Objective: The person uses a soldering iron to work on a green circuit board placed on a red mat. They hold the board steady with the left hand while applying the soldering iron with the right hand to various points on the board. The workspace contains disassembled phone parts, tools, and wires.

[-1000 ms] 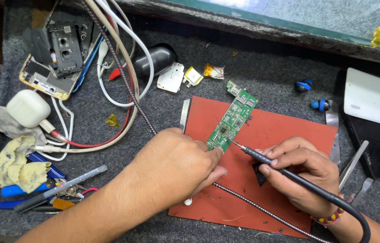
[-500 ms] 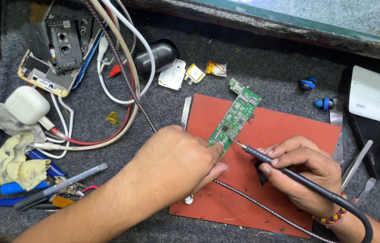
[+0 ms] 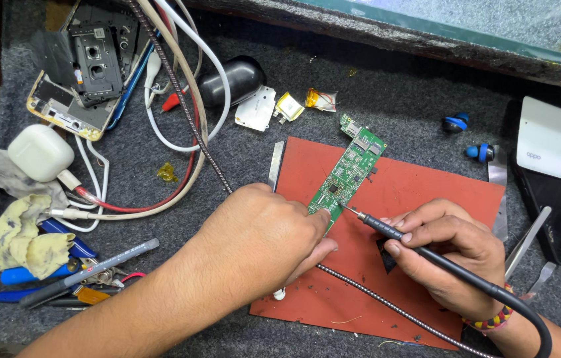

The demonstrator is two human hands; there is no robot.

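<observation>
Two hands are on the job, close together but not touching. My left hand [image 3: 264, 235] pins the near end of the green board [image 3: 349, 171] against the red mat [image 3: 426, 199], fingers curled down over that end; exactly where each fingertip lands I cannot tell, since my knuckles hide them. My right hand [image 3: 449, 252] is closed on the black iron [image 3: 426, 255] in a pen grip, its tip touching the board just beside my left fingers.

The board lies slantwise across the mat's upper left, its far end just reaching the mat's edge, toward the grey felt [image 3: 393, 99]. I judge it light, thin and stiff, and likely to skate on the mat unless held. It looks fragile too: the top is crowded with tiny parts, so the bare long edges are the safest place to grip, not the face. The iron is slim and rigid, though its thick cord [image 3: 526, 311] probably tugs at my wrist. A braided cable [image 3: 386, 305] runs under my left hand across the mat.
</observation>
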